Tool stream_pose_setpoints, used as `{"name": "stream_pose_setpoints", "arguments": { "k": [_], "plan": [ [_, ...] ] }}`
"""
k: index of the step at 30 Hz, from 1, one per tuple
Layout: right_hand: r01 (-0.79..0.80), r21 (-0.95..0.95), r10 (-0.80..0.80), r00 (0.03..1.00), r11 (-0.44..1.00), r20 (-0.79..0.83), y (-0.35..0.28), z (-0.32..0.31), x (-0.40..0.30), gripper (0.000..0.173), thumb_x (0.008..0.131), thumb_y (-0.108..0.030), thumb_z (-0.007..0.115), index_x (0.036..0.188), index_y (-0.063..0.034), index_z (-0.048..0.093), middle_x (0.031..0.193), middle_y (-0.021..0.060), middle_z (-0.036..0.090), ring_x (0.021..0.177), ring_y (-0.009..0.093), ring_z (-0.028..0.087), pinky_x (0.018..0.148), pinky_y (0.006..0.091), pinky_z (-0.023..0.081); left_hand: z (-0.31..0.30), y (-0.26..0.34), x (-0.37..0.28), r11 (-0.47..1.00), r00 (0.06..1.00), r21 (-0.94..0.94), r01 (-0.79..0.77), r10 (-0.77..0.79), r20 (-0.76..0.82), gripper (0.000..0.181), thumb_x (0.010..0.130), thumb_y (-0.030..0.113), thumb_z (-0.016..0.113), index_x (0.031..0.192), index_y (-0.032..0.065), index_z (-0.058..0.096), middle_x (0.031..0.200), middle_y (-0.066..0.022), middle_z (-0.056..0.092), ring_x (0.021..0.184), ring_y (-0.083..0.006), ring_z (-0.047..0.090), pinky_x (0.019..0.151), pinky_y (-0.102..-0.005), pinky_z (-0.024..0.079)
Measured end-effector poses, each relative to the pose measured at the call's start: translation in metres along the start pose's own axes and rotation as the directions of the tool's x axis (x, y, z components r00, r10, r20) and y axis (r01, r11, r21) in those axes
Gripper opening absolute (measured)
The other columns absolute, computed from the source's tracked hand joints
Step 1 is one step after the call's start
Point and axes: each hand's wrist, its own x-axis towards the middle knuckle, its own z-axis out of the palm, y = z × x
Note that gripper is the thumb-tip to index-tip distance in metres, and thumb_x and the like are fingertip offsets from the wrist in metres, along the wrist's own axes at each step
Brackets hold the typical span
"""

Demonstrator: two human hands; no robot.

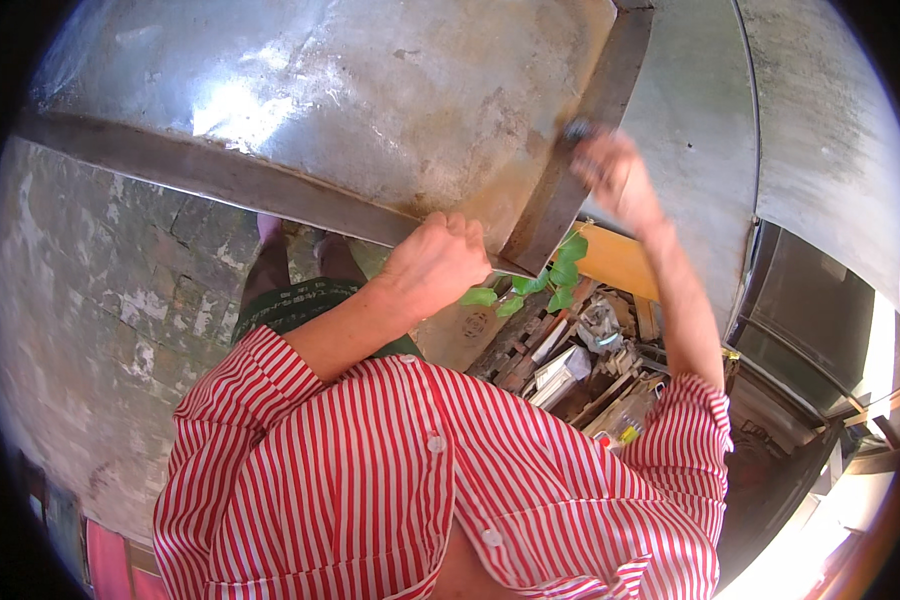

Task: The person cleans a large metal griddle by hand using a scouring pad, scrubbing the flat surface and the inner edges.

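Observation:
A large, shallow metal tray [307, 196] with raised sides and brownish stains on its bottom lies before me, one corner pointing towards my body. My left hand [442, 259] grips the near side close to that corner, fingers curled over the rim. Over the right side of the tray is my right hand [611, 169], blurred, closed around a small dark object [579, 130] that touches or nearly touches the inner wall. What that object is cannot be told. Bright light reflects off the metal at the upper left.
Green leaves [562, 274] hang just below the tray's corner. Scrap wood, plastic bags and other clutter [562, 375] lie on the ground at the lower right, near an orange-yellow board [621, 259]. A grey wall [690, 142] stands on the right. Worn paving [142, 285] spreads left.

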Motion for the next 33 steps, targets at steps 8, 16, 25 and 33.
{"name": "stream_pose_setpoints", "arguments": {
  "k": [8, 16, 25, 33],
  "plan": [
    [0.029, 0.017, -0.030, 0.999, 0.999, 0.025, -0.018, 0.012, -0.018, 0.018, 0.084, -0.016, 0.062, 0.097, -0.0049, 0.068, 0.105, 0.0133, 0.065, 0.099, 0.031, 0.060, 0.093, 0.0405, 0.046, 0.002, 0.003, 0.002, 0.998, 0.998, 0.039, 0.039, -0.037, -0.055, 0.027, 0.067, 0.033, 0.068, 0.062, 0.0071, 0.063, 0.065, -0.0018, 0.053, 0.070, -0.0158, 0.059, 0.061, -0.0282, 0.047],
    [-0.072, -0.121, 0.072, 0.997, 0.990, -0.005, -0.001, 0.007, 0.015, 0.024, 0.077, -0.014, 0.062, 0.097, -0.0009, 0.066, 0.108, 0.0167, 0.061, 0.097, 0.032, 0.062, 0.086, 0.0374, 0.052, 0.001, 0.001, 0.000, 0.998, 0.997, -0.022, 0.063, -0.064, -0.037, 0.013, 0.062, 0.018, 0.064, 0.060, 0.0057, 0.062, 0.066, -0.0041, 0.055, 0.068, -0.0172, 0.060, 0.061, -0.0300, 0.047],
    [0.223, 0.333, -0.317, 0.912, 0.916, 0.261, -0.058, 0.026, 0.001, 0.019, 0.061, -0.001, 0.058, 0.077, 0.0016, 0.068, 0.091, 0.0179, 0.067, 0.093, 0.033, 0.062, 0.089, 0.0376, 0.050, 0.003, 0.002, -0.002, 0.989, 0.989, -0.128, 0.077, -0.092, -0.113, 0.013, 0.061, 0.018, 0.064, 0.060, 0.0060, 0.062, 0.066, -0.0050, 0.057, 0.069, -0.0180, 0.061, 0.061, -0.0297, 0.047],
    [0.326, 0.376, -0.451, 0.833, 0.868, 0.320, -0.082, 0.032, 0.002, 0.018, 0.057, 0.000, 0.058, 0.071, -0.0028, 0.069, 0.083, 0.0137, 0.067, 0.088, 0.031, 0.061, 0.081, 0.0387, 0.050, 0.003, 0.003, -0.003, 0.990, 0.990, -0.068, 0.125, -0.129, -0.059, 0.013, 0.061, 0.019, 0.064, 0.059, 0.0066, 0.060, 0.066, -0.0045, 0.057, 0.067, -0.0174, 0.060, 0.062, -0.0302, 0.047]
  ]
}}
